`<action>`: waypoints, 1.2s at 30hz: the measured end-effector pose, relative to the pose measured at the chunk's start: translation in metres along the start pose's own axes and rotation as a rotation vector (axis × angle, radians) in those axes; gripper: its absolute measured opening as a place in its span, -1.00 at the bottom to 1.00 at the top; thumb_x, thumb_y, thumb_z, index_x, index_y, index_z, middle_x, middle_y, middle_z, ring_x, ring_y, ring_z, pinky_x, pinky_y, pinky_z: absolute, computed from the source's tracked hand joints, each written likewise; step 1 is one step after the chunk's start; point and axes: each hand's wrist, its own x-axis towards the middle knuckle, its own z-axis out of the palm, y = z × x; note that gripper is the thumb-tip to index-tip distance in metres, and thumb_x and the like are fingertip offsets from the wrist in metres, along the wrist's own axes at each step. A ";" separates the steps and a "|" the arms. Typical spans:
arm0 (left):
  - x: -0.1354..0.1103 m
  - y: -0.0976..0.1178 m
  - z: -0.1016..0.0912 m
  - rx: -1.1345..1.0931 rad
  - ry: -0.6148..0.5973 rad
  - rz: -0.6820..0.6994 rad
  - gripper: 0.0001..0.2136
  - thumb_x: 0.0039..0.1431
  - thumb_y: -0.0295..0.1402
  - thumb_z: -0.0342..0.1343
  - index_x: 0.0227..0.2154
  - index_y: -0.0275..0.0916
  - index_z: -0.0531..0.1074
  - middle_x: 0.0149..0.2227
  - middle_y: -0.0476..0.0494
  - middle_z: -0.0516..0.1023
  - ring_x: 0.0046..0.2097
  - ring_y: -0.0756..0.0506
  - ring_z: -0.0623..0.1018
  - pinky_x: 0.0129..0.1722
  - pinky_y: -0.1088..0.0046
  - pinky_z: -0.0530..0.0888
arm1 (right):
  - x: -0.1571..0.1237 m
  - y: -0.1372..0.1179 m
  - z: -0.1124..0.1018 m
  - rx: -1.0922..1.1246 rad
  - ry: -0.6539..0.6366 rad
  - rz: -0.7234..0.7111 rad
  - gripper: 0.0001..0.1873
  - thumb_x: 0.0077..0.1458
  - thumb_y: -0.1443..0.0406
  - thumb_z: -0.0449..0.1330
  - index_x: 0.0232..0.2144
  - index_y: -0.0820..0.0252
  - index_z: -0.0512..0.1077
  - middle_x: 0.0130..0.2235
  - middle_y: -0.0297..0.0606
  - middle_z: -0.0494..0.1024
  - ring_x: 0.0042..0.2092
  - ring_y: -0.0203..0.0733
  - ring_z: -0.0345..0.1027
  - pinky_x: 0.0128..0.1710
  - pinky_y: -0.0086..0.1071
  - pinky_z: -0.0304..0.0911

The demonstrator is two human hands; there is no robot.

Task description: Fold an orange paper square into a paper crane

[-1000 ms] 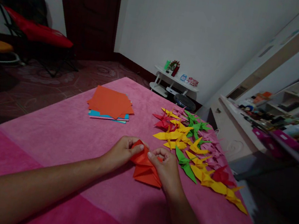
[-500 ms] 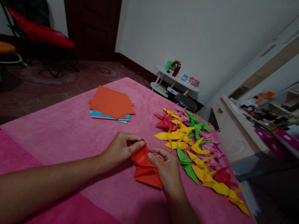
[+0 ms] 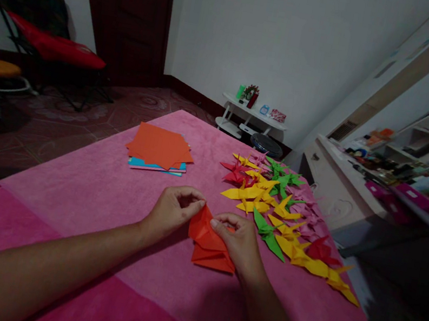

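Orange folded paper [image 3: 209, 239] pinched between both hands.

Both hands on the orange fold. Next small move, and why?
Probably press the upper flap flat: the left hand pinches the top corner of the folded orange paper, which seems lifted off the pink cloth, while the right hand holds its right edge.
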 end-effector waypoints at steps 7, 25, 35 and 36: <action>0.000 0.003 -0.002 0.012 -0.042 0.030 -0.92 -0.02 -0.48 0.09 -0.49 -0.30 0.49 -0.47 -0.06 0.52 -0.40 0.00 0.48 -0.37 0.54 0.39 | -0.002 -0.007 -0.002 -0.014 -0.025 0.003 -0.85 -0.10 0.29 0.20 -0.60 0.24 0.50 -0.55 -0.32 0.48 -0.48 -0.27 0.32 -0.47 -0.46 0.18; 0.002 -0.002 -0.005 0.143 -0.464 -0.188 -0.82 -0.05 -0.31 0.23 -0.51 -0.37 0.56 -0.51 -0.11 0.57 -0.49 0.01 0.47 -0.46 0.54 0.38 | -0.007 -0.018 -0.005 -0.179 -0.142 -0.080 -0.84 -0.06 0.37 0.19 -0.61 0.27 0.52 -0.56 -0.32 0.49 -0.49 -0.31 0.30 -0.47 -0.48 0.14; 0.010 0.005 -0.014 0.273 -0.449 -0.127 -0.83 -0.03 -0.34 0.18 -0.58 -0.35 0.51 -0.57 -0.08 0.51 -0.53 0.02 0.43 -0.53 0.55 0.31 | -0.002 -0.020 -0.019 -0.166 -0.212 -0.074 -0.88 -0.07 0.38 0.21 -0.54 0.25 0.56 -0.49 -0.30 0.58 -0.43 -0.26 0.39 -0.42 -0.47 0.22; 0.012 0.006 -0.016 0.272 -0.451 -0.119 -0.84 -0.03 -0.34 0.18 -0.59 -0.35 0.50 -0.58 -0.07 0.50 -0.54 0.03 0.41 -0.53 0.56 0.30 | 0.000 -0.020 -0.021 -0.171 -0.211 -0.078 -0.89 -0.07 0.37 0.22 -0.54 0.25 0.57 -0.49 -0.30 0.59 -0.43 -0.26 0.40 -0.41 -0.47 0.22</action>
